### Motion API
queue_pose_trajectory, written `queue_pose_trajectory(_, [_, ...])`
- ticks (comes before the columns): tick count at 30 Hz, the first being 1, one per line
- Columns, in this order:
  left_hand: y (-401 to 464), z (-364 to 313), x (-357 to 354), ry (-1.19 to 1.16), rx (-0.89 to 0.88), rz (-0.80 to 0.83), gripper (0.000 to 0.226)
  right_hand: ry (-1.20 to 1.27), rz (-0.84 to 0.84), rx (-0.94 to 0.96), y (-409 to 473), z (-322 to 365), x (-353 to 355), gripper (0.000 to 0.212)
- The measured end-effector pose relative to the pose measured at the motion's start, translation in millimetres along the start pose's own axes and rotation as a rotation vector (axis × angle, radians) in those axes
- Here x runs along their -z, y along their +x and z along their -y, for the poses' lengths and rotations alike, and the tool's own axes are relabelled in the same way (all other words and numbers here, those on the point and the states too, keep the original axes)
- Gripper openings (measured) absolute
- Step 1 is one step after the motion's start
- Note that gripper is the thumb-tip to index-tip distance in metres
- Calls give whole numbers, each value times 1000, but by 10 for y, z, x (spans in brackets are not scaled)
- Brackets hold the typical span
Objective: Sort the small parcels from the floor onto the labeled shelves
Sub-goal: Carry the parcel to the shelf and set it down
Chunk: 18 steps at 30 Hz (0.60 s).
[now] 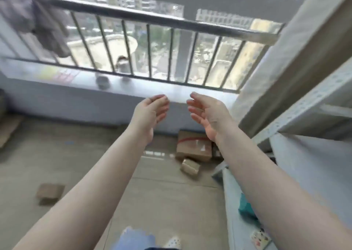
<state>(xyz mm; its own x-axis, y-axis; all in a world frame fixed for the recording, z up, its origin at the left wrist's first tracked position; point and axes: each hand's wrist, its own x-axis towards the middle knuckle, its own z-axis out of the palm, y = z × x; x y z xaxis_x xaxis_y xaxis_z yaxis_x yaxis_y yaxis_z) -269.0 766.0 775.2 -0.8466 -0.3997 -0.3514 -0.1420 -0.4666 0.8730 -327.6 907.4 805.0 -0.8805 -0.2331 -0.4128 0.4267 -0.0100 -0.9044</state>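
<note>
Both arms stretch forward at chest height, palms facing each other. My left hand (152, 112) and my right hand (208, 114) are open and hold nothing. On the tiled floor below them lies a brown cardboard box (193, 145) with red tape, against the low wall. A small tape-wrapped parcel (190, 166) lies just in front of it. Another small brown parcel (50, 192) sits on the floor at the left. A white metal shelf unit (312, 105) runs along the right side.
A barred window railing (152, 24) with a sill holding small jars fills the far wall. Grey cloth (34, 17) hangs at the upper left. A teal item (245, 206) and a patterned packet (260, 238) lie on the lower shelf at the right. Flat cardboard (7, 129) lies at the far left.
</note>
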Motion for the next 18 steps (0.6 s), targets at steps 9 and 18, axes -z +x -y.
queue_pose_trajectory(9, [-501,359,2247,-128,106,-429,6,-226,363,-254,-124,-1501,-1891,6])
queue_pose_trajectory(18, [-1033,601,3717,-368,199,-755,8,-369,632,-438,-460,-2408,-3086,6])
